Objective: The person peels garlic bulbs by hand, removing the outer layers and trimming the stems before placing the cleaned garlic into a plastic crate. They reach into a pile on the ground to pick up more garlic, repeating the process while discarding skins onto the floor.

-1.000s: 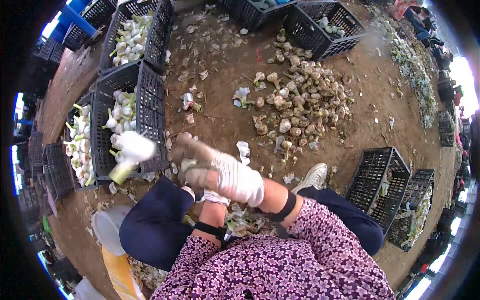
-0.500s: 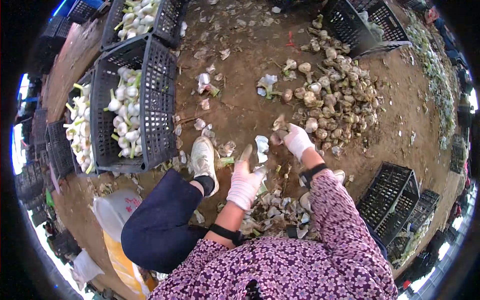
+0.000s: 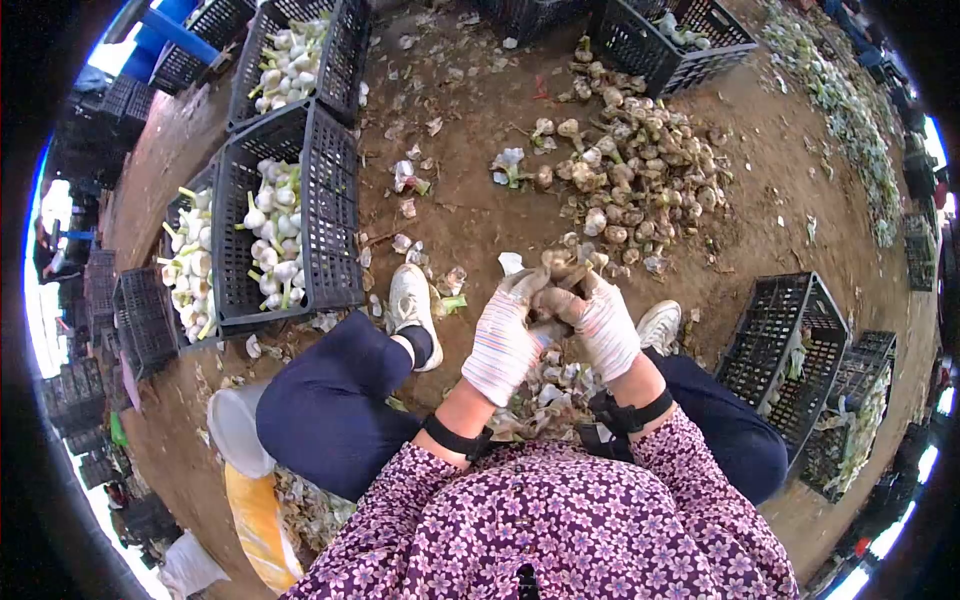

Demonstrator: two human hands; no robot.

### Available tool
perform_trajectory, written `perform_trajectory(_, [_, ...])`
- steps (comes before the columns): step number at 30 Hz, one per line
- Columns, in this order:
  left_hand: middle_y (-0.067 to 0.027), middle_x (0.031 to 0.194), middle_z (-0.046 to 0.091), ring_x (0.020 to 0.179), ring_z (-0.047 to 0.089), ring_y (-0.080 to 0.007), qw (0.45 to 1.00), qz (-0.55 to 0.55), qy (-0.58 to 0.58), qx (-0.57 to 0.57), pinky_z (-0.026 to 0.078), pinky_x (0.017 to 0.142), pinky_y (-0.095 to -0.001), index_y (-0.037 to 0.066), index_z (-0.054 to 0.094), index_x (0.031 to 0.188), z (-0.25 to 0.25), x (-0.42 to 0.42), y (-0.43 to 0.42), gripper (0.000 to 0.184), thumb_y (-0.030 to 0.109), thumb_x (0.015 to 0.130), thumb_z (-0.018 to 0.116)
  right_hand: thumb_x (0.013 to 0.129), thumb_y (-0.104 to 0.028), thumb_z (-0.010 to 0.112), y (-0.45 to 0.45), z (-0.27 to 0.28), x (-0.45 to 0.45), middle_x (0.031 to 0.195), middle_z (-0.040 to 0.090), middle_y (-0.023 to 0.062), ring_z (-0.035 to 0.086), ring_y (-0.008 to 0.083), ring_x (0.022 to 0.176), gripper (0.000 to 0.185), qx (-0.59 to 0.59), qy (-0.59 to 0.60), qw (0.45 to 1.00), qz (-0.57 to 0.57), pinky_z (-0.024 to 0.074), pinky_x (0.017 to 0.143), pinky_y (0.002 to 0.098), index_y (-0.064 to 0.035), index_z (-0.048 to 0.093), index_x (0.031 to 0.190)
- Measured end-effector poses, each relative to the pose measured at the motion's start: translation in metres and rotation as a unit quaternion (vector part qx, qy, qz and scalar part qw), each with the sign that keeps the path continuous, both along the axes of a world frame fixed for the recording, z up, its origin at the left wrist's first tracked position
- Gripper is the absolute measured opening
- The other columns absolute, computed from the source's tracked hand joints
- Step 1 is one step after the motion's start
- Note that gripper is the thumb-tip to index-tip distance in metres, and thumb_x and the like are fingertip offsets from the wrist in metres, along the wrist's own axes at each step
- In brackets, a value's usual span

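My left hand (image 3: 508,333) and my right hand (image 3: 603,318), both in striped white gloves with bare fingertips, meet in front of my body. Their fingers are closed together around a brownish garlic bulb (image 3: 570,258), whose lower part the fingers hide. Just beyond the fingertips lies a heap of unpeeled garlic bulbs (image 3: 655,165) on the dirt floor. Below my wrists, between my legs, is a pile of loose garlic skins (image 3: 548,392). A white scrap of skin (image 3: 511,263) shows beside my left fingers.
At left, black crates (image 3: 335,215) hold cleaned white garlic (image 3: 275,235). Another black crate (image 3: 680,65) stands beyond the heap, and one more (image 3: 785,345) is by my right knee. A white bucket (image 3: 238,428) sits beside my left knee. Skins litter the floor.
My right hand has drawn back from the heap's edge with garlic. My left hand has moved up and right to meet it, its fingers closing. The view has shifted slightly.
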State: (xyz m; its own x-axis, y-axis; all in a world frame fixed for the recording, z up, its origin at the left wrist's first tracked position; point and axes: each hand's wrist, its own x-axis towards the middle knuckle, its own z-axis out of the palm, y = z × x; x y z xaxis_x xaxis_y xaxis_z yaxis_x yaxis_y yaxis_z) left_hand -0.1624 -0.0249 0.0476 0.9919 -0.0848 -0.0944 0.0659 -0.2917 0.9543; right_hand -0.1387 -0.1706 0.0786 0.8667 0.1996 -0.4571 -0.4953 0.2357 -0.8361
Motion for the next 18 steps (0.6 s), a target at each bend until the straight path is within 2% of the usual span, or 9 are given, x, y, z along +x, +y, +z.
perform_trajectory(3, [-0.0127, 0.125, 0.059, 0.115, 0.059, -0.0276, 0.99, -0.056, -0.129, 0.026, 0.048, 0.1, -0.0381, 0.008, 0.057, 0.132, 0.01, -0.01, 0.002, 0.069, 0.004, 0.068, 0.084, 0.085, -0.018, 0.074, -0.01, 0.01, -0.018, 0.103, 0.069, 0.0056, 0.064, 0.0121, 0.088, 0.04, 0.01, 0.022, 1.0, 0.014, 0.0516, 0.079, 0.0263, -0.0018, 0.062, 0.119])
perform_trajectory(5, [-0.0125, 0.125, 0.059, 0.115, 0.059, -0.0276, 0.99, -0.062, -0.125, 0.032, 0.048, 0.1, -0.0383, 0.008, 0.057, 0.132, 0.018, -0.017, 0.002, 0.069, 0.004, 0.069, 0.084, 0.086, -0.018, 0.073, -0.015, 0.015, -0.027, 0.104, 0.069, 0.0059, 0.064, 0.0122, 0.09, 0.039, 0.019, 0.006, 1.0, 0.016, 0.0516, 0.082, 0.0267, -0.001, 0.062, 0.119])
perform_trajectory(10, [-0.0112, 0.124, 0.062, 0.115, 0.06, -0.0252, 0.992, -0.084, -0.09, 0.012, 0.048, 0.1, -0.0378, 0.006, 0.057, 0.132, 0.043, -0.021, 0.001, 0.068, 0.006, 0.07, 0.086, 0.09, -0.024, 0.072, -0.018, 0.036, -0.046, 0.106, 0.069, 0.0053, 0.064, 0.013, 0.094, 0.045, 0.206, 0.015, 0.978, -0.035, 0.051, 0.086, 0.0277, 0.0009, 0.058, 0.125])
perform_trajectory(11, [-0.0112, 0.124, 0.062, 0.115, 0.06, -0.0252, 0.992, -0.086, -0.091, 0.012, 0.048, 0.1, -0.0378, 0.006, 0.057, 0.132, 0.036, -0.022, 0.0, 0.068, 0.006, 0.07, 0.086, 0.09, -0.024, 0.072, -0.02, 0.036, -0.048, 0.106, 0.069, 0.0053, 0.064, 0.013, 0.094, 0.045, 0.206, 0.013, 0.978, -0.036, 0.051, 0.086, 0.0277, 0.0009, 0.058, 0.125])
perform_trajectory(13, [-0.0096, 0.125, 0.063, 0.114, 0.06, -0.0209, 0.984, -0.054, 0.015, -0.17, 0.049, 0.099, -0.0354, 0.002, 0.057, 0.131, 0.024, -0.026, 0.0, 0.067, 0.01, 0.071, 0.087, 0.091, -0.029, 0.071, -0.027, 0.033, -0.05, 0.107, 0.068, 0.0045, 0.063, 0.0129, 0.092, 0.05, 0.202, 0.009, 0.979, -0.011, 0.0506, 0.086, 0.0281, 0.0004, 0.055, 0.128])
perform_trajectory(14, [-0.0096, 0.125, 0.063, 0.114, 0.06, -0.0209, 0.984, -0.056, 0.013, -0.169, 0.049, 0.099, -0.0354, 0.002, 0.057, 0.131, 0.025, -0.028, -0.001, 0.067, 0.01, 0.071, 0.087, 0.091, -0.029, 0.071, -0.032, 0.03, -0.051, 0.107, 0.068, 0.0045, 0.063, 0.0129, 0.092, 0.05, 0.204, 0.007, 0.979, -0.012, 0.0506, 0.086, 0.0281, 0.0004, 0.055, 0.128])
perform_trajectory(16, [-0.0097, 0.123, 0.063, 0.112, 0.06, -0.0175, 0.992, -0.06, 0.016, -0.108, 0.05, 0.097, -0.0325, -0.001, 0.056, 0.13, 0.035, -0.032, -0.004, 0.068, 0.012, 0.072, 0.088, 0.093, -0.024, 0.066, -0.045, 0.022, -0.051, 0.105, 0.068, 0.0035, 0.062, 0.0118, 0.086, 0.04, 0.009, -0.084, 0.994, 0.074, 0.051, 0.076, 0.0261, 0.0001, 0.058, 0.125])
perform_trajectory(17, [-0.0097, 0.123, 0.063, 0.112, 0.06, -0.0175, 0.992, -0.063, 0.015, -0.107, 0.05, 0.097, -0.0325, -0.001, 0.056, 0.13, 0.043, -0.031, -0.007, 0.068, 0.012, 0.072, 0.088, 0.093, -0.024, 0.066, -0.045, 0.018, -0.053, 0.105, 0.068, 0.0035, 0.062, 0.0118, 0.086, 0.04, 0.009, -0.086, 0.994, 0.071, 0.051, 0.076, 0.0261, 0.0001, 0.058, 0.125])
perform_trajectory(18, [-0.01, 0.121, 0.064, 0.11, 0.06, -0.0172, 0.97, -0.043, 0.09, -0.22, 0.05, 0.096, -0.0318, -0.002, 0.056, 0.13, 0.054, -0.031, -0.009, 0.068, 0.013, 0.072, 0.088, 0.092, -0.02, 0.063, -0.042, 0.013, -0.055, 0.102, 0.067, 0.0034, 0.061, 0.0109, 0.082, 0.035, 0.055, -0.077, 0.995, 0.034, 0.0498, 0.07, 0.025, 0.0001, 0.06, 0.121])
